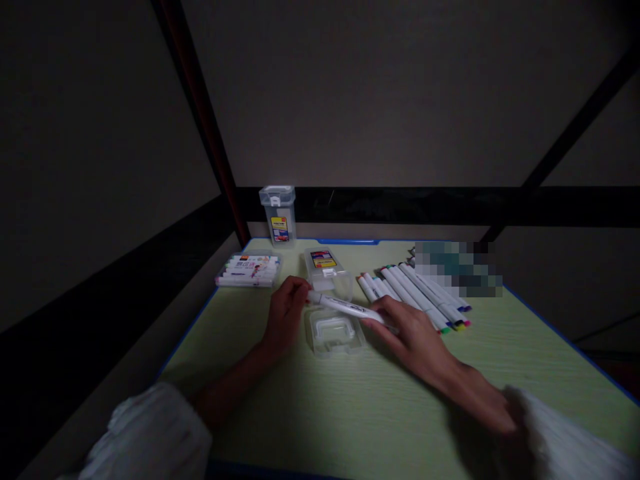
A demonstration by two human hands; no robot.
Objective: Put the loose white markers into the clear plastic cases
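Over a clear lid (334, 331) on the green tabletop (350, 413), a white marker (345, 308) is held between both hands: its left end is pinched in the grip of the left hand (286, 313), its body is clasped by the right hand (417, 337). A row of markers (415, 293) is laid just beside, a clear case (327, 270) behind.

You are at a small study or craft corner in a dim, plain room. The pale green counter (310, 413) with its blue edge sits against bare beige walls (400, 93) crossed by dark frame bars (200, 100). Loose markers (420, 293), a boxed marker set (249, 270) and a clear plastic case (278, 215) sit on it.
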